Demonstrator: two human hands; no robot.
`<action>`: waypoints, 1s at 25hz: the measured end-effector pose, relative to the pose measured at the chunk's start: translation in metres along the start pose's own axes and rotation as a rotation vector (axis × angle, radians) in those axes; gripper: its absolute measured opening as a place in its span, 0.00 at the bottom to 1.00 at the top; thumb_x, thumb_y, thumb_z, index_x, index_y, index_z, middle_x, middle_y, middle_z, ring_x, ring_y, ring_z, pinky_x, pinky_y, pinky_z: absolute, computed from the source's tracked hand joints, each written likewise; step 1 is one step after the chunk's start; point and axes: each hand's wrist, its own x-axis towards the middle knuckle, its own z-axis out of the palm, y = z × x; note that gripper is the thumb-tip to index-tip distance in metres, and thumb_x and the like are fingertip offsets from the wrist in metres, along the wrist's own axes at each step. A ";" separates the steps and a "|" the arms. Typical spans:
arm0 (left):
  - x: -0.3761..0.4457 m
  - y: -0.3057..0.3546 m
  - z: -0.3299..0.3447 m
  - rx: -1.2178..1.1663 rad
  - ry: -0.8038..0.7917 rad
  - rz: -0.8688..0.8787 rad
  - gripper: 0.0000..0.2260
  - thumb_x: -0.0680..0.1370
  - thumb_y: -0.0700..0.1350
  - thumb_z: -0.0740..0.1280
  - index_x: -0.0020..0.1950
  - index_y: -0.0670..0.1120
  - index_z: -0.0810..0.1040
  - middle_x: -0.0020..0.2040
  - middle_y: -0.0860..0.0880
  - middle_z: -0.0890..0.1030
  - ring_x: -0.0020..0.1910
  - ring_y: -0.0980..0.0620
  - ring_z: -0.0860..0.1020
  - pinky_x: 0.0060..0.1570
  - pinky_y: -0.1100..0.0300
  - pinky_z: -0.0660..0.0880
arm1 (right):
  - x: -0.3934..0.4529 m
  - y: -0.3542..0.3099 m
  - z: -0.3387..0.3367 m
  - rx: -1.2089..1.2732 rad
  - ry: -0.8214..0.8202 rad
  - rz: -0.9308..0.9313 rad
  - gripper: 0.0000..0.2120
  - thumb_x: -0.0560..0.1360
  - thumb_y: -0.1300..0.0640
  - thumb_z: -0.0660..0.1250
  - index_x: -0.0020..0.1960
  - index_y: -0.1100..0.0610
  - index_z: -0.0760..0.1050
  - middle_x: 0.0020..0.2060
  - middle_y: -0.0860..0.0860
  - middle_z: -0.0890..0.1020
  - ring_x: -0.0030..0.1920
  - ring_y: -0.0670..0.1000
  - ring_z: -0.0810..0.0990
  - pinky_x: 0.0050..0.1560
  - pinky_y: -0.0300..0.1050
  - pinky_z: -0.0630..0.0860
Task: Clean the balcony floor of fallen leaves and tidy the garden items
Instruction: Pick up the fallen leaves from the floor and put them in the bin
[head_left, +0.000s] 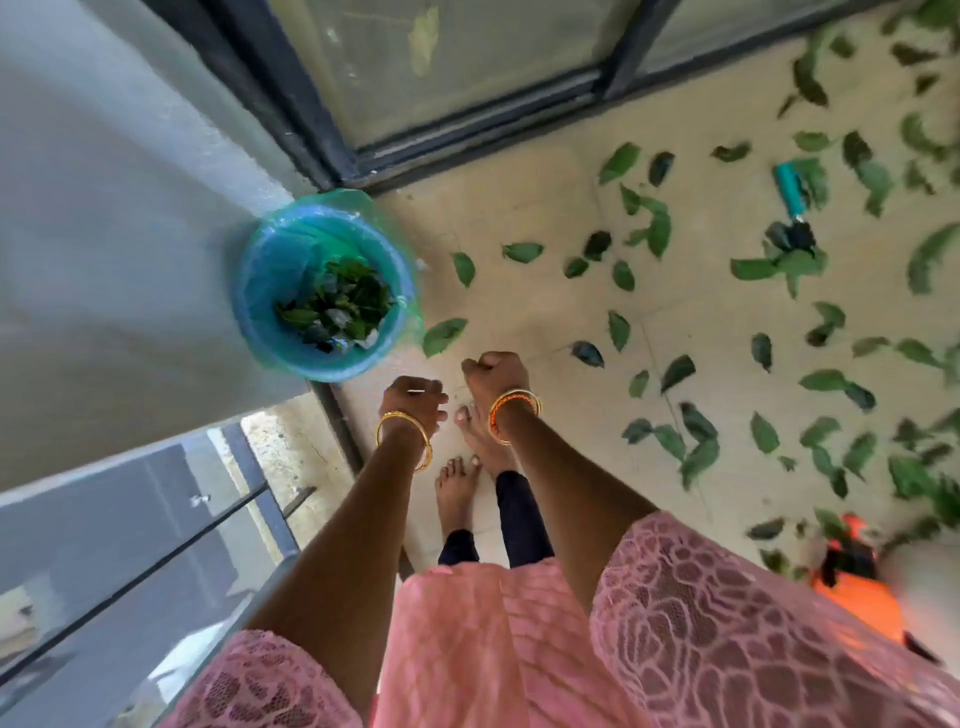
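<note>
A blue bin (260, 332) lined with a green bag stands in the corner by the wall, holding a pile of green leaves (337, 306). My left hand (415, 400) hangs just right of the bin, fingers loosely curled, nothing in it. Beside it, my right hand (493, 374) is closed in a fist, and no leaf shows in it. Several green leaves (675, 374) lie scattered over the beige tiled floor (545, 312) to the right. A teal-handled garden tool (792, 202) lies among them at the far right.
A dark-framed glass door (467, 78) runs along the top. A glass railing (156, 545) borders the left edge. An orange object (857, 587) sits at the lower right next to something white. My bare feet (467, 467) stand under my hands.
</note>
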 end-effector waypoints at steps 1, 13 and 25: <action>-0.009 -0.009 0.006 0.049 -0.021 -0.007 0.09 0.79 0.40 0.64 0.39 0.46 0.70 0.32 0.48 0.79 0.27 0.50 0.74 0.30 0.62 0.70 | -0.010 0.016 -0.011 0.014 0.029 0.021 0.18 0.72 0.57 0.65 0.26 0.58 0.65 0.28 0.54 0.70 0.34 0.55 0.67 0.38 0.44 0.67; -0.117 -0.101 0.151 1.102 -0.335 0.307 0.07 0.78 0.49 0.61 0.47 0.47 0.75 0.50 0.44 0.82 0.52 0.40 0.79 0.55 0.46 0.77 | -0.091 0.237 -0.131 0.375 0.374 0.423 0.08 0.72 0.59 0.62 0.49 0.61 0.73 0.47 0.58 0.80 0.48 0.60 0.76 0.41 0.43 0.68; -0.233 -0.301 0.373 1.841 -0.536 0.695 0.13 0.80 0.50 0.58 0.60 0.45 0.74 0.61 0.40 0.74 0.61 0.41 0.73 0.59 0.53 0.71 | -0.144 0.514 -0.249 0.653 0.572 0.597 0.05 0.72 0.56 0.60 0.44 0.57 0.70 0.44 0.56 0.80 0.44 0.58 0.77 0.44 0.47 0.74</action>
